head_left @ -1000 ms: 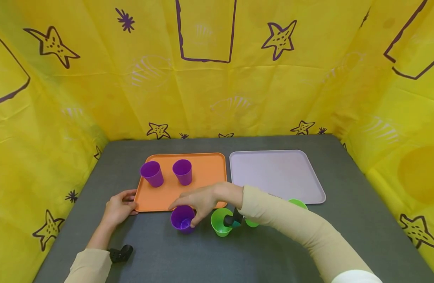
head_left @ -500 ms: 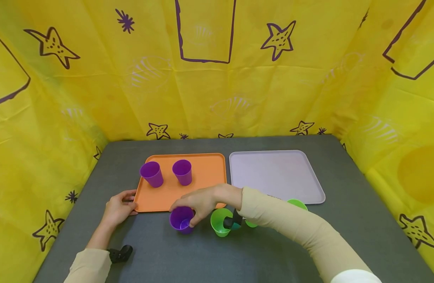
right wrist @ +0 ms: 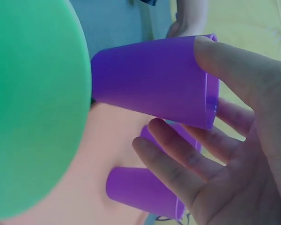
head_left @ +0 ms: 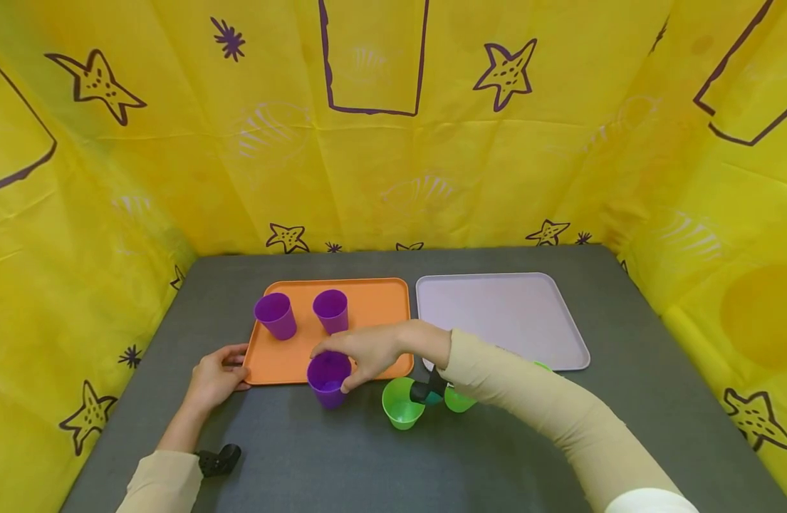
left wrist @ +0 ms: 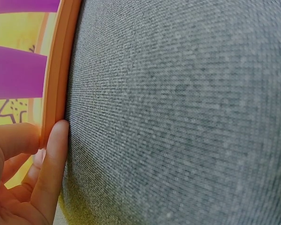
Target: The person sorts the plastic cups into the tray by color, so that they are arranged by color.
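In the head view my right hand (head_left: 364, 353) grips a purple cup (head_left: 329, 390) by its rim, in front of the orange tray (head_left: 361, 310). The right wrist view shows the thumb against the outside of that cup (right wrist: 150, 82), with fingers at the opposite side of its mouth. My left hand (head_left: 215, 377) holds the tray's near left corner; in the left wrist view, thumb and a finger pinch its edge (left wrist: 56, 79). Two more purple cups stand upright on the tray, one at the left (head_left: 276, 317) and one (head_left: 332, 312) near the middle.
A green cup (head_left: 399, 406) stands right of the held cup, with another green cup (head_left: 460, 400) beside it. My right sleeve (head_left: 534, 395) mostly hides a further green one (head_left: 542, 365). A pale lilac tray (head_left: 502, 313) lies right of the orange one on the grey table (head_left: 342, 470).
My right hand has raised the purple cup slightly and brought it closer over the orange tray's near edge. The left hand keeps its place at the corner.
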A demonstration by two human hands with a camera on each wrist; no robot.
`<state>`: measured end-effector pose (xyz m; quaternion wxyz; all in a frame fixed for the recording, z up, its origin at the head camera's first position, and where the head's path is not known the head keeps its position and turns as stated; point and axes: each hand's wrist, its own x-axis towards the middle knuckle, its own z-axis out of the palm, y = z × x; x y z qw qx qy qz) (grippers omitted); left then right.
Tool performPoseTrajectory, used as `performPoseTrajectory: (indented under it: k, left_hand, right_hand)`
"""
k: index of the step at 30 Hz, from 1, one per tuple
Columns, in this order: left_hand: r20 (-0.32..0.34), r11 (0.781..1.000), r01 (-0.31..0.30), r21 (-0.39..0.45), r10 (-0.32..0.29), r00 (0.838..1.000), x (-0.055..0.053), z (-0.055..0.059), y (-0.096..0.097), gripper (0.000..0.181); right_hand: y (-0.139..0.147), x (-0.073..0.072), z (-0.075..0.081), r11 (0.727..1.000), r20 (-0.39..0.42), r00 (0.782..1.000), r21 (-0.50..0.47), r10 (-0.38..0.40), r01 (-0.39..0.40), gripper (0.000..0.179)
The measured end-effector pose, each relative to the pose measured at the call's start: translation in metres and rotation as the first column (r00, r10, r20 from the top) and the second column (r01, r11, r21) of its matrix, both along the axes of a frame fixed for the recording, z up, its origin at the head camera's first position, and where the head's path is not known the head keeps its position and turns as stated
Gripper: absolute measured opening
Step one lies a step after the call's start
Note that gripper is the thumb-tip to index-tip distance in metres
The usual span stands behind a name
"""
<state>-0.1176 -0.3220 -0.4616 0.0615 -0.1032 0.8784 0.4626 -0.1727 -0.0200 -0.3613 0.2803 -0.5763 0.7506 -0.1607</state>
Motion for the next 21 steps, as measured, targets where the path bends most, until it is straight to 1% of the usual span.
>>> performPoseTrajectory:
  k: [5,8,16,21]
  left_hand:
    - [-0.010,1.000,0.000,0.011,0.000,1.000,0.001,0.000,0.000,0.050]
    - [-0.012,1.000,-0.001,0.015,0.001,1.000,0.001,0.000,0.000,0.049]
    - [-0.008,1.000,-0.003,0.001,0.003,1.000,0.001,0.000,0.000,0.049]
    - [-0.007,1.000,-0.003,0.005,0.003,1.000,0.001,0.000,0.000,0.050]
  right_hand:
    - [0.005,-0.004,0.005,0.999,-0.033,0.999,-0.024,-0.030,0.030,0.062]
    - [0.010,-0.008,0.007,0.998,-0.036,0.998,-0.022,-0.056,0.055,0.063]
    - [0.024,-0.020,0.013,0.991,0.060,0.990,-0.027,-0.130,0.132,0.064]
    - [0.032,-0.029,0.014,0.984,0.040,0.984,-0.026,-0.174,0.175,0.062]
